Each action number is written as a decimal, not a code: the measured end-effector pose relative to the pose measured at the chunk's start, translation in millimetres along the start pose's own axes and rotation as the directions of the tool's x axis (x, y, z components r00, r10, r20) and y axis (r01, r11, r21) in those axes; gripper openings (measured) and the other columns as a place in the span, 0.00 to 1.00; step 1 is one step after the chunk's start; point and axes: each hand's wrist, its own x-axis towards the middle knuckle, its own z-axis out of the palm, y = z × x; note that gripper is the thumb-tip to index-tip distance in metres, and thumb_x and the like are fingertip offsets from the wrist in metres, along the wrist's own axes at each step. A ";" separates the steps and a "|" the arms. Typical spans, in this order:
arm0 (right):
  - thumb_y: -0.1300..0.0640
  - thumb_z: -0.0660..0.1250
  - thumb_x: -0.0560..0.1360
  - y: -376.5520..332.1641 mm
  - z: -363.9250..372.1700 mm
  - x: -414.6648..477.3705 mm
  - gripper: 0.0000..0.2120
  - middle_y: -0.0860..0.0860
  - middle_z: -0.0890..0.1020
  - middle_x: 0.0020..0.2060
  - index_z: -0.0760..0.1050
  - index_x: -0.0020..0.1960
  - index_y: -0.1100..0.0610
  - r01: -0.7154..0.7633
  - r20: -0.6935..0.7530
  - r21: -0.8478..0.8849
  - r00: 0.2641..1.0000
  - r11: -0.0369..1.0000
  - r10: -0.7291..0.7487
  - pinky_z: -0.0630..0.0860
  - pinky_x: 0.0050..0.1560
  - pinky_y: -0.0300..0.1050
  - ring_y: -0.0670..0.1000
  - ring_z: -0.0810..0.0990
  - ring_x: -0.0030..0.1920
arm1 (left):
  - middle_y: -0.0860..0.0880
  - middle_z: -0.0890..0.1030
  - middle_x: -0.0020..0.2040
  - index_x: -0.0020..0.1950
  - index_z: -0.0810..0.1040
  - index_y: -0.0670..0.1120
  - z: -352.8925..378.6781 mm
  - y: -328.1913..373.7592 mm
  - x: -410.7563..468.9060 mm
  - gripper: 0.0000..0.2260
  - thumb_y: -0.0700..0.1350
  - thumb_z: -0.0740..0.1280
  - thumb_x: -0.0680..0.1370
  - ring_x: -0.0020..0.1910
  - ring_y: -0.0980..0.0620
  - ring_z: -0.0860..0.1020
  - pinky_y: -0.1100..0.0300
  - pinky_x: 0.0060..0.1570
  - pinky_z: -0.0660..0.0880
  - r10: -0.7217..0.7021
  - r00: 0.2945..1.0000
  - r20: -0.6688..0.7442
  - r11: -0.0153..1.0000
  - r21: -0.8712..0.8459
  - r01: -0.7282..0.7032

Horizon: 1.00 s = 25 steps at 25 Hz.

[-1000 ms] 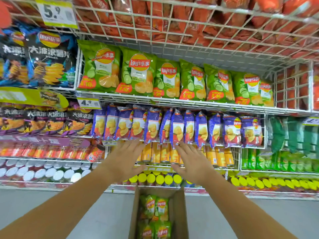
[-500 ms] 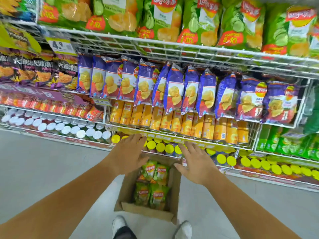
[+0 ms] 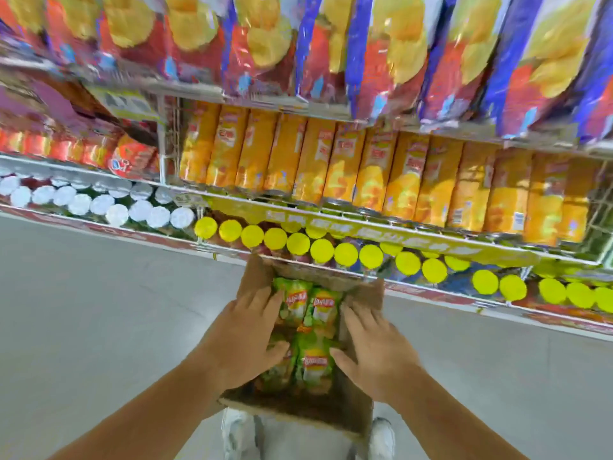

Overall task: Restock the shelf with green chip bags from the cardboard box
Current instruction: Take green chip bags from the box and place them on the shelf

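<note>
An open cardboard box (image 3: 356, 406) stands on the floor against the bottom shelf, between my feet. Several green chip bags (image 3: 313, 360) lie inside it in two rows. My left hand (image 3: 243, 340) reaches into the left side of the box, fingers spread and straight, touching the green bags. My right hand (image 3: 374, 348) reaches in at the right side, fingers extended along the box's right wall, thumb touching a near bag. Neither hand grips a bag. The shelf with green bags is out of view above.
The wire shelf unit (image 3: 331, 224) fills the top: blue-red chip bags (image 3: 381, 51) above, orange canisters (image 3: 331, 161) below, then yellow lids (image 3: 321, 250) and white lids (image 3: 116, 214) at floor level. Grey floor (image 3: 99, 310) lies to both sides. My shoes (image 3: 237, 433) flank the box.
My view has tilted down from the green-bag shelf to the box. Both hands dropped from shelf height down into the box and now touch the green bags.
</note>
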 end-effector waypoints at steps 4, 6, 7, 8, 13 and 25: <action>0.32 0.44 0.77 10.8 67.2 51.1 0.38 0.52 0.60 0.80 0.52 0.82 0.51 -0.077 -0.028 0.002 0.997 0.997 0.077 0.64 0.75 0.52 0.55 0.61 0.78 | 0.47 0.61 0.78 0.81 0.52 0.48 77.9 -19.6 36.1 0.36 0.65 0.57 0.79 0.75 0.46 0.63 0.51 0.70 0.67 0.025 0.998 0.049 1.000 0.001 -0.025; 0.34 0.49 0.81 16.2 102.8 77.9 0.35 0.50 0.60 0.80 0.51 0.82 0.50 -0.106 -0.015 0.010 0.994 0.994 0.106 0.65 0.75 0.51 0.54 0.61 0.78 | 0.48 0.60 0.79 0.81 0.51 0.49 118.7 -26.2 55.0 0.36 0.65 0.57 0.79 0.76 0.47 0.61 0.51 0.72 0.66 0.031 0.997 0.073 1.000 -0.005 -0.031; 0.35 0.51 0.81 18.4 122.8 95.1 0.34 0.50 0.61 0.79 0.51 0.82 0.49 -0.119 -0.006 0.018 0.993 0.993 0.119 0.66 0.74 0.51 0.54 0.62 0.77 | 0.48 0.59 0.79 0.81 0.51 0.49 142.5 -30.7 67.4 0.35 0.65 0.56 0.79 0.77 0.47 0.60 0.51 0.72 0.65 0.028 0.995 0.093 1.000 0.003 -0.029; 0.35 0.52 0.82 20.4 141.5 111.5 0.34 0.50 0.61 0.79 0.50 0.82 0.49 -0.132 0.008 0.028 0.991 0.991 0.132 0.67 0.74 0.51 0.54 0.63 0.77 | 0.48 0.59 0.79 0.81 0.50 0.49 164.6 -35.0 79.6 0.35 0.65 0.56 0.80 0.77 0.47 0.60 0.50 0.72 0.64 0.029 0.994 0.109 0.999 0.016 -0.031; 0.37 0.53 0.82 43.2 232.6 183.2 0.34 0.51 0.59 0.79 0.48 0.82 0.49 -0.243 0.091 0.092 0.968 0.966 0.235 0.67 0.74 0.54 0.55 0.61 0.78 | 0.44 0.60 0.78 0.80 0.50 0.46 260.0 -55.3 140.9 0.37 0.65 0.57 0.79 0.74 0.44 0.63 0.48 0.69 0.67 -0.021 0.986 0.166 0.998 0.058 0.011; 0.39 0.64 0.79 95.9 366.6 324.7 0.30 0.57 0.73 0.67 0.64 0.72 0.57 -0.526 0.132 0.547 0.822 0.651 0.554 0.72 0.62 0.52 0.60 0.74 0.67 | 0.41 0.64 0.76 0.80 0.51 0.44 437.2 -81.2 274.0 0.51 0.60 0.77 0.69 0.74 0.41 0.65 0.48 0.71 0.65 -0.518 0.811 0.273 0.515 -0.658 0.550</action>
